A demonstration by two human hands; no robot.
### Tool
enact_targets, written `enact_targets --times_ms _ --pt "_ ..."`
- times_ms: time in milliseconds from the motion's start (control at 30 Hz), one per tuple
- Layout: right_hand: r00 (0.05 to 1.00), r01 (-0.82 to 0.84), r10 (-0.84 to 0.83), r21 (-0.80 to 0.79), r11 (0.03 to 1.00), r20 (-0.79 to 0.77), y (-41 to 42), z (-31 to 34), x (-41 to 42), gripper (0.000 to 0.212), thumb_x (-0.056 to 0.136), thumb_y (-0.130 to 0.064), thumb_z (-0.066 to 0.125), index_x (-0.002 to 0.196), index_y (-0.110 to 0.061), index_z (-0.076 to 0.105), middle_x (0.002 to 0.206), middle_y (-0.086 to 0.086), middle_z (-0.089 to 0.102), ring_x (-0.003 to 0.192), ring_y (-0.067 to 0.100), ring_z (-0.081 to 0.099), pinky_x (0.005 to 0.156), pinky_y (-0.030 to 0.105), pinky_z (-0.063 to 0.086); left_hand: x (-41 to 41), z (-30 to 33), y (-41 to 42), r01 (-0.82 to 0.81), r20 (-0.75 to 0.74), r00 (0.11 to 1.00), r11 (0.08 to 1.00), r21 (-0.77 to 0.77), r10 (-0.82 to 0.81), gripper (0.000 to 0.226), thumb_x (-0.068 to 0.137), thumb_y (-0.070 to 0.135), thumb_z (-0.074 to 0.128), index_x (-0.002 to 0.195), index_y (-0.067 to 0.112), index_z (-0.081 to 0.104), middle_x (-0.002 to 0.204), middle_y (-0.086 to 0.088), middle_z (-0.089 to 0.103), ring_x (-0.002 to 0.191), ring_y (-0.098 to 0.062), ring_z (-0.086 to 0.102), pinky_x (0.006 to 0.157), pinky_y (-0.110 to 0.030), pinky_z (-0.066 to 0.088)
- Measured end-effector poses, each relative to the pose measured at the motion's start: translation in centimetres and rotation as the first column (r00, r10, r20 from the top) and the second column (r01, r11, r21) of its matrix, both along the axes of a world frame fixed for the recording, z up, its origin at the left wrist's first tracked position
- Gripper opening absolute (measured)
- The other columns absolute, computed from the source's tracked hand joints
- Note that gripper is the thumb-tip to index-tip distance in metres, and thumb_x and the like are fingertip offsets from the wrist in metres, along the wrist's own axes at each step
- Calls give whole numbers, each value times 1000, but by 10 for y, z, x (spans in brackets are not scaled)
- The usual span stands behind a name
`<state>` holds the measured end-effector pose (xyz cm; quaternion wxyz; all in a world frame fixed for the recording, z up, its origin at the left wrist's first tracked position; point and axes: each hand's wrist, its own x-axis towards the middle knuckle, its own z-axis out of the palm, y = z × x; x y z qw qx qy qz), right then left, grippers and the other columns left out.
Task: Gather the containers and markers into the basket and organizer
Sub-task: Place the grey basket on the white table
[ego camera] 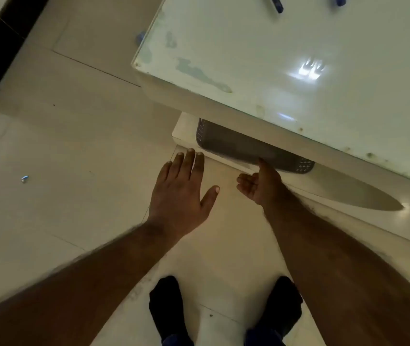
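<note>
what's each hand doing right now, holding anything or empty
Left hand: open, fingers spread, empty, above the floor.
Right hand: open, palm up, empty, reaching at the dark basket under the table.

No legible text, label or number on any surface in view.

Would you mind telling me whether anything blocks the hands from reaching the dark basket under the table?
Nothing visible lies between either hand and the basket. The right hand is at its front edge; the left hand hovers open just short of it. The tabletop overhangs and hides the basket's far side.
</note>
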<state>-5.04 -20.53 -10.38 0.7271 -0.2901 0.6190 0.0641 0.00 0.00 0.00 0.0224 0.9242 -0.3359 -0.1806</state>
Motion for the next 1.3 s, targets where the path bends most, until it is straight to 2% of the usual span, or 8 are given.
enact_targets --times_ms 133,267,433,567,867,1100,1200,1300 --pt "978 188 -190 43 981 79 -9 -11 10 37 100 -22 52 129 0 50 96 20 68 84 31 69 63 41 61 2 -11 3 -17 34 999 1000 -1 17 78 98 62 22 157 11 18 162 -14 24 150 -30 22 122 -46 21" --pt "950 273 -277 50 961 146 -6 -3 5 36 94 -3 56 130 -1 52 101 21 68 90 35 68 62 40 62 1 -3 2 -17 52 998 1000 -25 18 77 98 62 23 156 10 21 161 -14 27 149 -31 25 121 -46 24" --pt "980 186 -190 77 980 51 27 16 -24 33 94 -2 55 127 1 53 97 23 66 87 36 67 63 41 61 -13 36 9 -53 57 997 994 -100 59 75 99 61 27 157 12 21 161 -11 28 150 -26 24 122 -40 19" --pt "991 134 -130 103 986 -43 68 39 -54 30 92 1 53 122 3 56 87 22 68 74 33 67 47 34 58 -24 80 27 -106 40 993 990 -96 110 76 99 62 28 158 15 17 163 -8 23 151 -22 19 123 -38 16" --pt "952 -246 286 281 928 -111 133 150 -78 16 91 4 49 105 4 57 89 22 68 73 33 69 51 35 61 -13 197 55 -191 122 969 967 -169 213 77 99 61 30 157 12 19 163 -10 23 152 -23 18 121 -43 24" --pt "693 -677 720 311 667 -36 151 232 -57 24 90 4 50 114 4 57 84 19 70 58 26 72 49 31 57 18 286 61 -212 231 929 927 -309 289 78 98 60 36 156 9 22 162 -14 25 150 -27 23 119 -46 28" --pt "472 -867 882 179 464 0 151 263 -33 16 91 0 53 106 5 57 79 19 70 62 27 71 61 38 62 34 317 61 -209 271 915 926 -315 299 79 99 61 31 157 10 19 163 -13 22 152 -25 19 120 -45 25" --pt "388 -921 921 -49 387 -15 144 295 -9 9 86 -2 60 92 5 62 74 20 69 58 29 70 59 41 62 47 347 58 -192 309 902 922 -337 301 79 99 62 31 157 10 18 163 -13 20 152 -26 18 120 -45 25"
